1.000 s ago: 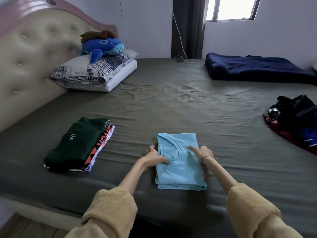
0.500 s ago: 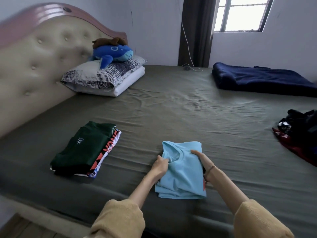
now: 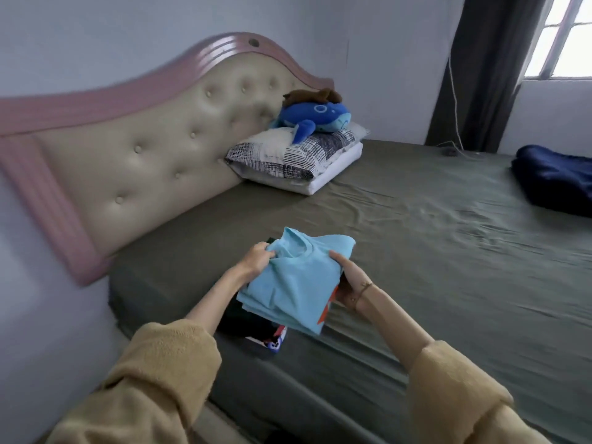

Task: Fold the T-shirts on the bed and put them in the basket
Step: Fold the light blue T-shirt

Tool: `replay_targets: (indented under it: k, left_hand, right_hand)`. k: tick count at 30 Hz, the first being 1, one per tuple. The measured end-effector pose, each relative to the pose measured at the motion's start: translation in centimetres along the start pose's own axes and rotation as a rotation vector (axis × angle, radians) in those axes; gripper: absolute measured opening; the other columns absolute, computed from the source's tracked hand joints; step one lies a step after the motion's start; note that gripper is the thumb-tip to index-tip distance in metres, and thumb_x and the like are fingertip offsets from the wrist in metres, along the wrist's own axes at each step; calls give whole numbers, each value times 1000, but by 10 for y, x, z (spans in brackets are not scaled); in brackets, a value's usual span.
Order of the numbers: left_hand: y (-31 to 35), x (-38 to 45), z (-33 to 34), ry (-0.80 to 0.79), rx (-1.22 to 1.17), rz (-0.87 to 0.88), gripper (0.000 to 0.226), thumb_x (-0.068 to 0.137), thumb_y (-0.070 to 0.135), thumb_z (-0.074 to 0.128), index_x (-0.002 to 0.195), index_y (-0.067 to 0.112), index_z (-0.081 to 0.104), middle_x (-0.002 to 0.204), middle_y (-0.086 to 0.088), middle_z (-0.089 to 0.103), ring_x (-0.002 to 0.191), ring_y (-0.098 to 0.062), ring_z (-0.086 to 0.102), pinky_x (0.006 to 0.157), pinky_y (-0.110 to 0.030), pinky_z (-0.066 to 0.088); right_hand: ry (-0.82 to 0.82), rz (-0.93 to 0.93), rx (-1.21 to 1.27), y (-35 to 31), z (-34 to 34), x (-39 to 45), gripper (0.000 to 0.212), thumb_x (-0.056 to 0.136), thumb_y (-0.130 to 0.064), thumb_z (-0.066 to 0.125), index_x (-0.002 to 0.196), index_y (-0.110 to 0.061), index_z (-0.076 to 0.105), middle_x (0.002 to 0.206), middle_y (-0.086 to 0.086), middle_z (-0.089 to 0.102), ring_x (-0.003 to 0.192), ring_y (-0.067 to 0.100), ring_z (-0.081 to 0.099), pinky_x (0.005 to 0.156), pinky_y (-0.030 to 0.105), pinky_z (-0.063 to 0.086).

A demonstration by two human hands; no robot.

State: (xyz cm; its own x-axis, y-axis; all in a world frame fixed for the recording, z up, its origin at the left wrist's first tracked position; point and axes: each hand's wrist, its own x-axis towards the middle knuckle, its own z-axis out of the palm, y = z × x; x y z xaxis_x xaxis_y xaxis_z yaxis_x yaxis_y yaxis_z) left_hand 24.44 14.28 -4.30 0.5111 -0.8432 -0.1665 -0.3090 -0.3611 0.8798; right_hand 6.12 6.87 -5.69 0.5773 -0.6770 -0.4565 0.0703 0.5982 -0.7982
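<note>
I hold a folded light blue T-shirt (image 3: 298, 280) over the bed (image 3: 432, 267), near its left front corner. My left hand (image 3: 256, 259) grips its left edge near the collar, fingers curled into the cloth. My right hand (image 3: 344, 277) grips its right edge, thumb on top and fingers underneath. The shirt hangs just above a stack of folded shirts (image 3: 256, 328), dark green on top with a white, red and black one below; most of that stack is hidden by the blue shirt. No basket is in view.
A padded headboard (image 3: 153, 161) with a pink frame runs along the left. Pillows (image 3: 298, 158) with a blue plush whale (image 3: 315, 116) lie at the head. A folded navy blanket (image 3: 554, 181) lies at the far right.
Both hands lifted the blue shirt off the sheet and carried it left, over the green stack. My view swung left, so the dark clothes pile on the right left the frame.
</note>
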Motion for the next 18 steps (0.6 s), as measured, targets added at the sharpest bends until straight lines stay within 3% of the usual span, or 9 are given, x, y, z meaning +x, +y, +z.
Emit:
replay_targets:
  k: [3,7,10,14,16,18]
  left_hand:
    - [-6,14,-42,35,-25,-30,22,93,6,45,72,13,47,73,-3,50,63,-15,45,60,-29,35]
    - [-24,33,-69,17,-74,-63,14,96,7,43,93,10,56,88,-7,58,76,-19,53,68,-29,41]
    - [-49,41,-63,14,-142,-90,22,96,3,41,106,15,56,96,-3,59,84,-18,57,72,-27,46]
    - [-81,49,-48,56,-118,-148,19,93,2,42,88,10,58,91,-8,61,80,-20,58,73,-30,47]
    - [-85,54,-51,40,-82,-148,17,94,12,46,84,13,60,96,-9,63,85,-21,59,79,-33,48]
    - [-82,55,-57,-97,-85,-138,33,92,44,51,96,16,66,108,-5,67,98,-19,63,94,-39,48]
  right_hand:
    - [-48,15,-29,-2,36,27,28,90,-38,57,100,-11,58,102,12,65,82,24,62,78,38,51]
    - [-78,41,-54,4,58,55,26,92,-33,55,105,-10,55,94,11,65,78,23,62,78,37,52]
    - [-9,27,-176,17,57,72,24,94,-31,53,110,-14,53,89,7,63,71,19,60,65,31,52]
    - [60,-10,-300,33,45,82,9,95,-28,54,93,-18,53,84,5,61,67,17,59,48,23,51]
    - [37,-8,-266,33,41,86,7,95,-25,55,91,-19,54,83,6,62,62,17,60,42,21,50]
    - [28,-8,-246,33,42,91,7,95,-24,54,97,-17,55,82,5,61,55,15,62,41,21,50]
